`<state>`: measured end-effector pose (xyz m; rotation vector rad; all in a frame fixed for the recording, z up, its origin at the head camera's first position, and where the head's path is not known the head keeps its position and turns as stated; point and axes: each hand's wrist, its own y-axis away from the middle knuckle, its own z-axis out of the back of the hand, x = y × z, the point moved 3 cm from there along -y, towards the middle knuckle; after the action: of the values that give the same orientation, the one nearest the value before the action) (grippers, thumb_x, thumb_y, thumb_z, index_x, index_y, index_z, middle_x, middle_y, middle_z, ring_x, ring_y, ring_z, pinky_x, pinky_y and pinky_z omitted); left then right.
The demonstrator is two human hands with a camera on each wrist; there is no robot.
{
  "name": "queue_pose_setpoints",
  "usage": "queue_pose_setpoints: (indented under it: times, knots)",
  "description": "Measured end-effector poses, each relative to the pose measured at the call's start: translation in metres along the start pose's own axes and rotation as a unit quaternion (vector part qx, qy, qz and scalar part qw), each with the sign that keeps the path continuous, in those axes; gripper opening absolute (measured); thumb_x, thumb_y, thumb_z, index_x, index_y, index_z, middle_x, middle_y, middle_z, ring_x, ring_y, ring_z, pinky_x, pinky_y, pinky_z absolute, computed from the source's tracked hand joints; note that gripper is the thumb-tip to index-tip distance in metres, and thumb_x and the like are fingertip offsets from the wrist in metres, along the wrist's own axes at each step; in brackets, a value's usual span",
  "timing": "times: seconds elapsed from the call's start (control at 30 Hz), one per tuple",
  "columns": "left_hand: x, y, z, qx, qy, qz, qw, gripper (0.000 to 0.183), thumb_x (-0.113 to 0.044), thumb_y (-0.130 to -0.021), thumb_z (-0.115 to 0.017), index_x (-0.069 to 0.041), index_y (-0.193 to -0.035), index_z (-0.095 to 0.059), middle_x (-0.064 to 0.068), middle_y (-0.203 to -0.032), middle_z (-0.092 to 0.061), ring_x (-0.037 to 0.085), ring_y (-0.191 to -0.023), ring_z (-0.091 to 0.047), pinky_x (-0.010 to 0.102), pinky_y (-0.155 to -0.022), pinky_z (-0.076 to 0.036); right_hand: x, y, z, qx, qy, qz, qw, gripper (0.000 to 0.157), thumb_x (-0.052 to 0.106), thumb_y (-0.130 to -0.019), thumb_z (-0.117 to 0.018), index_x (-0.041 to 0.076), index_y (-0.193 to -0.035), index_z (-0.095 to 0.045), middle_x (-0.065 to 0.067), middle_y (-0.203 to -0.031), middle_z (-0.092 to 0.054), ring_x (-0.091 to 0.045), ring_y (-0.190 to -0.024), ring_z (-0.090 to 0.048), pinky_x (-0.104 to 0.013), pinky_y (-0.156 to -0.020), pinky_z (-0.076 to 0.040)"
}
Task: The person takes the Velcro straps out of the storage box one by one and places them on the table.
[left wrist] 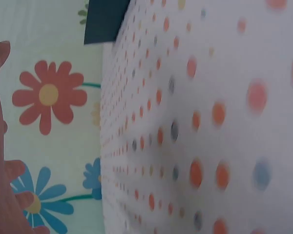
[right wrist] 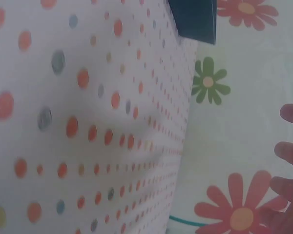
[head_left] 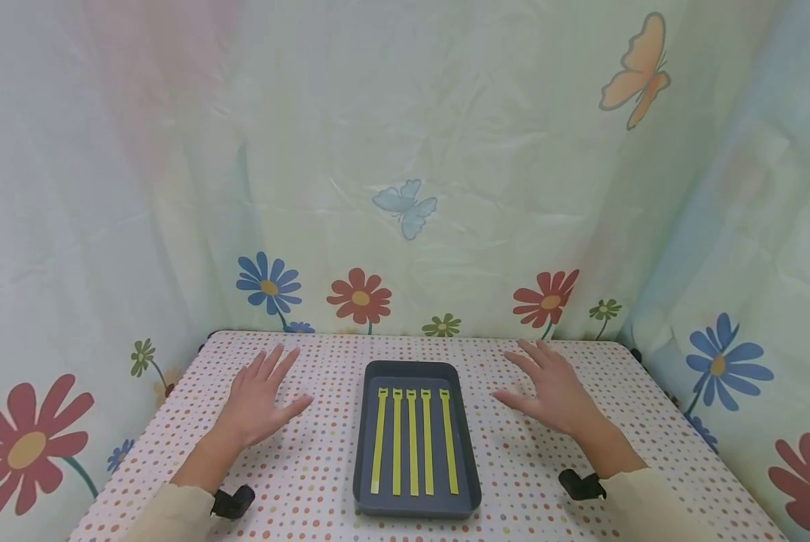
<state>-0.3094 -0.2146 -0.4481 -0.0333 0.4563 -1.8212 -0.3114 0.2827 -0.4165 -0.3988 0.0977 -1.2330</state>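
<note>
Five yellow-green straps lie flat, roughly parallel, inside a dark grey rectangular tray.

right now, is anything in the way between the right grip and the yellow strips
Only the right wall of the gray tray stands between the right grip and the yellow strips; nothing else visible does.

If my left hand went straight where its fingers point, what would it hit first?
Your left hand would likely meet the flowered curtain, near a blue flower; depth is hard to judge.

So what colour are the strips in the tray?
The strips are yellow, a bit greenish. The head view shows them best.
</note>
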Motion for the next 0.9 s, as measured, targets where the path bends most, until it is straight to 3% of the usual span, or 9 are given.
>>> queue_pose_setpoints:
  times: [0.2,0.43,0.9]
  knots:
    - [-0.019,0.007,-0.008,-0.013,0.040,-0.023,0.9989,0.089,-0.066,-0.091,-0.062,-0.020,-0.162,-0.032,0.017,-0.167,-0.030,0.047,-0.152,-0.029,0.072,-0.117,-0.028,0.013,0.001,-0.006,-0.006,-0.019,0.018,1.000,0.081,0.065,-0.085,-0.071,0.013,-0.145,-0.057,-0.020,-0.159,-0.043,-0.050,-0.149,-0.029,-0.074,-0.116,-0.026]
    - [-0.030,0.013,-0.023,-0.002,0.092,-0.019,0.9956,0.091,-0.066,-0.090,-0.064,-0.019,-0.162,-0.033,0.015,-0.166,-0.033,0.042,-0.151,-0.033,0.069,-0.117,-0.032,0.027,0.003,-0.011,-0.015,-0.039,0.056,0.998,0.076,0.063,-0.085,-0.073,0.017,-0.144,-0.060,-0.015,-0.158,-0.046,-0.047,-0.148,-0.034,-0.074,-0.112,-0.033]
    - [-0.056,0.022,-0.036,0.049,0.215,0.036,0.9746,0.085,-0.056,-0.092,-0.069,-0.023,-0.161,-0.033,0.007,-0.167,-0.034,0.034,-0.154,-0.031,0.062,-0.122,-0.029,0.058,0.004,-0.014,-0.014,-0.120,0.097,0.988,0.067,0.056,-0.086,-0.077,0.022,-0.142,-0.062,-0.008,-0.159,-0.046,-0.037,-0.145,-0.044,-0.065,-0.109,-0.044]
